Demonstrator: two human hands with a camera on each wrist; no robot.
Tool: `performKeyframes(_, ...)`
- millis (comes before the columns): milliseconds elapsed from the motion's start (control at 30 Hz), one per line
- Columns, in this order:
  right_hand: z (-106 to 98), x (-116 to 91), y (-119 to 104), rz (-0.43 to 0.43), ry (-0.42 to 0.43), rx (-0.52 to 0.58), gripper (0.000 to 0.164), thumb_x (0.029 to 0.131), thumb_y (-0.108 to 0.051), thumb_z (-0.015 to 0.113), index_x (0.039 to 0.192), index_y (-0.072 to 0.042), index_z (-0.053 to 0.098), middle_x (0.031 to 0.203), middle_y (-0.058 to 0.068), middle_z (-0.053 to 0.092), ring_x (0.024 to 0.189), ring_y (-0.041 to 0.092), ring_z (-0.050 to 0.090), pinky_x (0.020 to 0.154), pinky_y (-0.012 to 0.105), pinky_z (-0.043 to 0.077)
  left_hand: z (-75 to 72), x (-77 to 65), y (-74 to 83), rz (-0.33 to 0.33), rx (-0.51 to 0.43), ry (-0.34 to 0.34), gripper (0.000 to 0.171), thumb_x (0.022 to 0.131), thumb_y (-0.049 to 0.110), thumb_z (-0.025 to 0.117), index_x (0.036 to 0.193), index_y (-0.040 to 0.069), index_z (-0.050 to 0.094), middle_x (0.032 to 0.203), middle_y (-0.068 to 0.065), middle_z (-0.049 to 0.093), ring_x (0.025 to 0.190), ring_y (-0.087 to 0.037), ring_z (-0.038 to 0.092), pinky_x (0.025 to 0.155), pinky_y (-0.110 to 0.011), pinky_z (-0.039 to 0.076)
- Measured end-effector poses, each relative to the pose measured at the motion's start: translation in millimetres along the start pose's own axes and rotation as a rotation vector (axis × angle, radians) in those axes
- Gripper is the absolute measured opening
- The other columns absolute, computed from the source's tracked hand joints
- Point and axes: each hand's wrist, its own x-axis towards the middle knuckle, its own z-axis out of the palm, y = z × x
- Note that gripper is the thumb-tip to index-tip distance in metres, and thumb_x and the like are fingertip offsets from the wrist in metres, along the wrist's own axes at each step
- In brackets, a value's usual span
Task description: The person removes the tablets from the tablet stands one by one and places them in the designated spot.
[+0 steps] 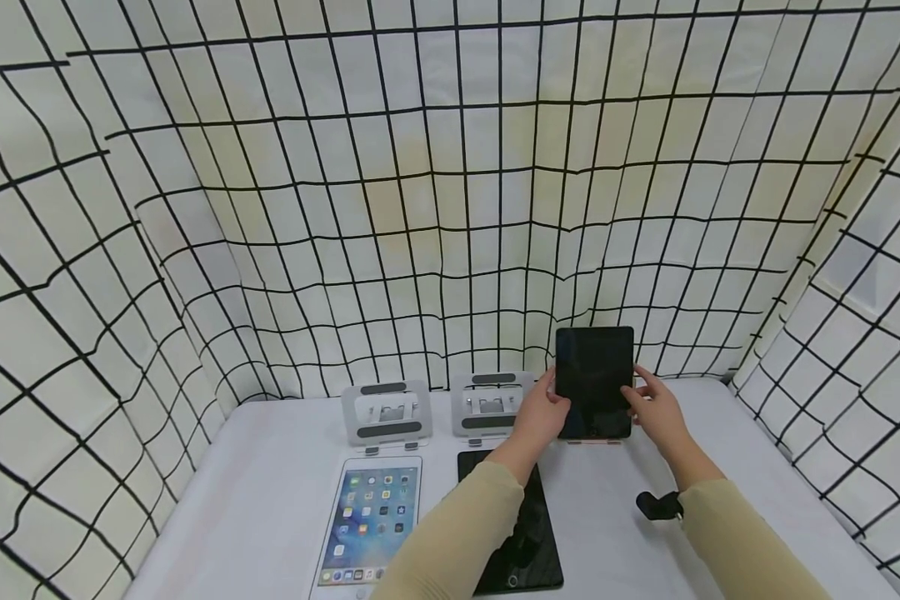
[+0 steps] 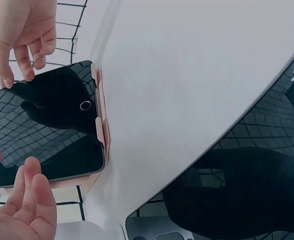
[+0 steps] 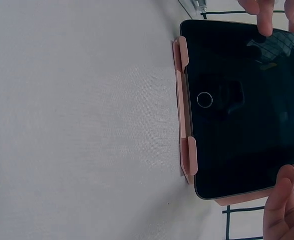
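A black tablet (image 1: 595, 379) leans nearly upright on a pink stand (image 3: 183, 115), its lower edge behind the two front lips. My left hand (image 1: 537, 414) holds the tablet's left edge, thumb at the front. On the opposite edge my right hand (image 1: 656, 414) grips it, with the thumb over the screen side. In the left wrist view the fingers of the left hand (image 2: 29, 205) lie along the near edge, and those of the right hand (image 2: 27, 35) touch the far one. Most of the stand is hidden behind the tablet.
Two grey stands (image 1: 386, 412) (image 1: 492, 404) stand at the back of the white table (image 1: 255, 500). Before them lie a white tablet (image 1: 371, 517) with a lit screen and a larger black tablet (image 1: 542, 542), partly under my left sleeve. White walls with black grid lines enclose the table.
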Motion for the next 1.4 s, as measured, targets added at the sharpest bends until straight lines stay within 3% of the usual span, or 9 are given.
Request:
performKeyframes(233, 0.2, 1.2, 0.3, -0.013, 0.000, -0.005, 0.063, 0.103, -0.028, 0.053, 0.158, -0.012, 0.025, 0.113, 0.020, 0.057, 0.081, 0.026, 0.063, 0.074, 0.041, 0.056, -1.3, 0.9, 1.1, 0.004, 0.015, 0.011, 0.059, 0.097, 0.021, 0.061, 0.152, 0.027, 0.041, 0.098, 0.004, 0.065, 0.092, -0.014, 0.059, 0.088, -0.041, 0.049)
performKeyframes(533, -1.1, 1.6, 2.7, -0.028, 0.015, -0.029, 0.064, 0.103, -0.030, 0.054, 0.158, -0.013, 0.027, 0.115, 0.018, 0.055, 0.082, 0.024, 0.061, 0.066, 0.028, 0.053, -1.5, 1.3, 2.6, -0.014, -0.014, 0.007, 0.056, 0.098, 0.023, 0.061, 0.151, 0.031, 0.043, 0.106, 0.002, 0.067, 0.098, -0.014, 0.060, 0.090, -0.041, 0.050)
performKeyframes(733, -2.2, 0.9, 3.9, -0.081, 0.029, -0.082, 0.061, 0.102, -0.025, 0.055, 0.156, -0.009, 0.030, 0.113, 0.018, 0.052, 0.088, 0.029, 0.058, 0.063, 0.028, 0.050, 1.3, 2.3, 0.4, -0.005, -0.040, 0.035, 0.055, 0.097, 0.022, 0.063, 0.149, 0.030, 0.047, 0.112, 0.001, 0.066, 0.101, -0.016, 0.058, 0.092, -0.042, 0.050)
performKeyframes(1067, -3.4, 0.1, 15.2, -0.140, 0.058, -0.140, 0.062, 0.103, -0.025, 0.054, 0.157, -0.009, 0.029, 0.126, 0.023, 0.047, 0.108, 0.038, 0.055, 0.069, 0.032, 0.050, 6.5, -1.0, -3.6, 0.093, -0.069, 0.121, 0.048, 0.096, 0.016, 0.065, 0.143, 0.022, 0.055, 0.100, 0.004, 0.065, 0.084, -0.009, 0.056, 0.067, -0.028, 0.048)
performKeyframes(1400, -5.3, -3.1, 26.0, -0.188, 0.043, -0.148, 0.063, 0.102, -0.015, 0.055, 0.158, -0.016, 0.026, 0.128, 0.022, 0.050, 0.114, 0.041, 0.054, 0.075, 0.038, 0.052, 11.5, 0.8, -11.7, 0.148, 0.024, 0.198, 0.043, 0.097, 0.017, 0.065, 0.139, 0.026, 0.060, 0.113, 0.006, 0.068, 0.096, -0.011, 0.060, 0.075, -0.028, 0.052)
